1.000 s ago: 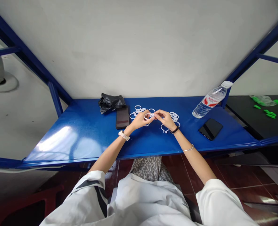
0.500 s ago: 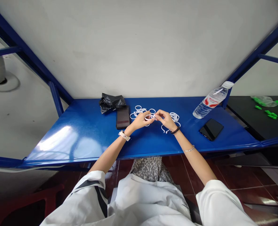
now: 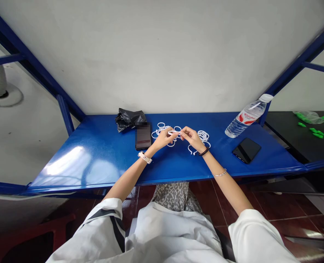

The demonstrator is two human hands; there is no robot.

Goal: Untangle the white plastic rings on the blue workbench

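Observation:
Between both hands, a little above the table, a white plastic ring [image 3: 173,132] that looks like a curtain ring is held nearly edge-on. My left hand [image 3: 161,140] pinches its left part between thumb and fingers. The fingertips of my right hand [image 3: 192,138] are closed on its right end; the exact spot they grip is too small to make out. Behind my left hand lies a loose group of similar rings [image 3: 161,125], partly hidden by it. A stack of rings [image 3: 204,135] sits beside my right hand, with an opened ring [image 3: 189,149] below that hand.
The blue table [image 3: 118,153] backs onto a wall. A crumpled black plastic bag [image 3: 129,119] and a phone [image 3: 143,138] lie left of the rings. At right are a tilted-looking water bottle [image 3: 247,117] and another phone [image 3: 246,150]. Green pieces [image 3: 316,132] lie on a dark surface beyond.
The held ring has turned from a visible oval to nearly edge-on. My fingers have shifted slightly around it, and the ring lying behind them shows more.

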